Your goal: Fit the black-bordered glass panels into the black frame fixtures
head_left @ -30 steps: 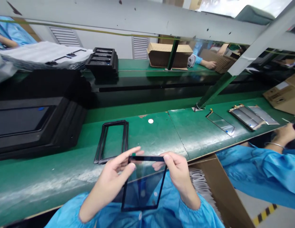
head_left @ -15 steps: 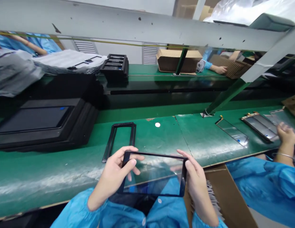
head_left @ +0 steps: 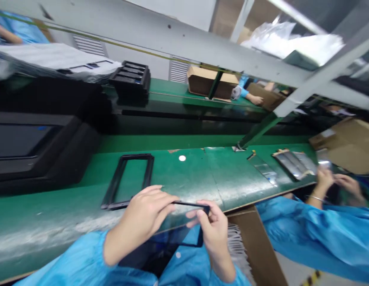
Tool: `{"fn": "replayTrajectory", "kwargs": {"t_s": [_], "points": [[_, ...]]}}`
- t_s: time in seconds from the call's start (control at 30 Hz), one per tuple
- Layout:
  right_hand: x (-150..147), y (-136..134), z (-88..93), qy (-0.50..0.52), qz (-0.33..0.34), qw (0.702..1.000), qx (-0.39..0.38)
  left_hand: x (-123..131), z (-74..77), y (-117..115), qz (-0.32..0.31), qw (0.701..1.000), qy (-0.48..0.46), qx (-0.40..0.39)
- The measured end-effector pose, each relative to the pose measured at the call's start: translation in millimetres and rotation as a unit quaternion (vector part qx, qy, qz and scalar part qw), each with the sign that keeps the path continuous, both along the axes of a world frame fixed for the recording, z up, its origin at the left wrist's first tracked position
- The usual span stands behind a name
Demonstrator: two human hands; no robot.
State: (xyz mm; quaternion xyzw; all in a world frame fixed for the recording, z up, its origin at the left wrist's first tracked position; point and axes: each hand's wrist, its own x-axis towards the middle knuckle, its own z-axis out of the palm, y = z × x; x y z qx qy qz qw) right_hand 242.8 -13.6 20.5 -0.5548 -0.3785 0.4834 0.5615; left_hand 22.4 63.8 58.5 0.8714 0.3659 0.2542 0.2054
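Both my hands hold a thin glass panel [head_left: 184,226] with a black border, just in front of the green bench's near edge. My left hand [head_left: 145,214] lies over its left part with fingers curled onto the top edge. My right hand [head_left: 211,226] pinches its right end. The panel is tilted and partly hidden under my left hand. A black rectangular frame [head_left: 127,180] lies flat on the bench just beyond my left hand.
Stacked black trays [head_left: 38,147] stand at the left. A cardboard box [head_left: 252,246] of stacked sheets sits below at my right. A co-worker in blue at the right has hands [head_left: 333,180] near glass panels [head_left: 291,163]. A green post [head_left: 256,131] slants up.
The panel has turned from upright to flat and low, my left hand has slid over its top, and my view has swung leftward and tilted.
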Motion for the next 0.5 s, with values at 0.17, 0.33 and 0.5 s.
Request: {"fn": "replayTrajectory", "kwargs": {"t_s": [0.17, 0.33, 0.5], "points": [[-8, 6, -0.4, 0.014, 0.060, 0.998, 0.009, 11, -7.3, -2, -0.020, 0.999, -0.025, -0.022], [6, 24, -3.4, 0.081, 0.114, 0.990, 0.035, -2, 16.9, 4, 0.033, 0.978, -0.131, -0.160], [91, 66, -40.3, 0.017, -0.132, 0.991, 0.003, -95, 62.0, 47, 0.267, 0.881, -0.349, -0.173]]}}
